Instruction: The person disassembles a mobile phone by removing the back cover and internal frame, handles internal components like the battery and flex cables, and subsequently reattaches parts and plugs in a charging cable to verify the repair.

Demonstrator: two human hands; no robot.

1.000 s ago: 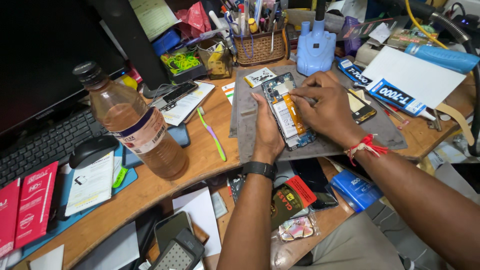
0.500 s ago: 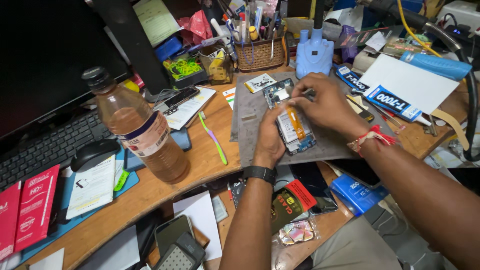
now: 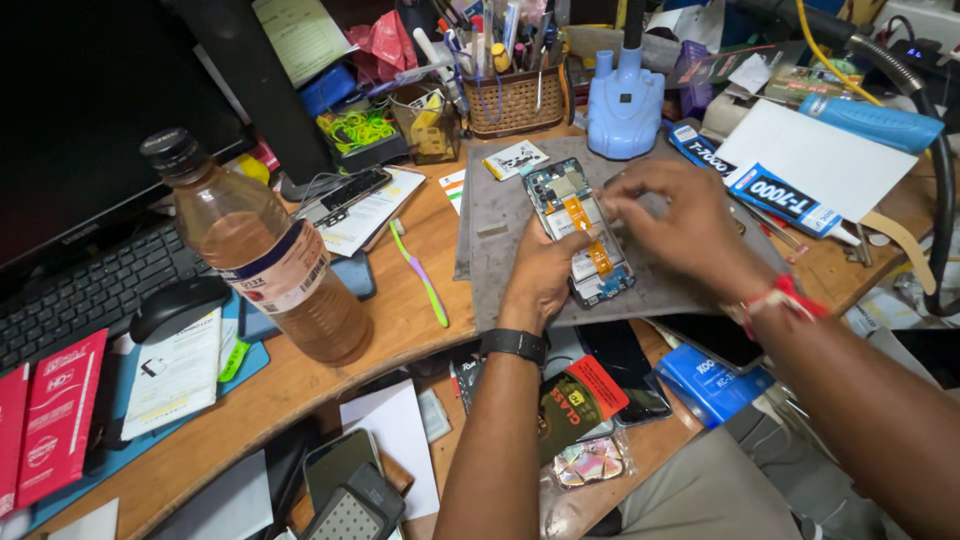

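Down at the near edge, a few spare phones [image 3: 345,480] and a small red and black packet [image 3: 580,395] are seen on a low shelf under the wooden desk [image 3: 400,330]. A black band is worn on the left wrist, and a red thread is tied on the right wrist.

Just past them, an open phone [image 3: 580,232] with its back taken off is held on a grey mat [image 3: 500,250]. It is gripped from below by the left hand [image 3: 545,275], with the thumb pressed on its lower edge and the fingers curled under it. The right hand [image 3: 680,225] is laid over the phone's right side, and its fingertips are pinched close together at the upper part, near the orange strip. What is pinched cannot be told; it is too small.

The step in hand looks like work on the small parts inside the phone. For the next move, a steady left grip and a very gentle pull or push by the right fingertips would be called for, so the thin strip is not torn.

Off to the left, a big bottle [image 3: 265,255] of brown drink is stood well apart. Farther back, a basket of tools [image 3: 510,100] and a blue stand [image 3: 625,100] are seen.
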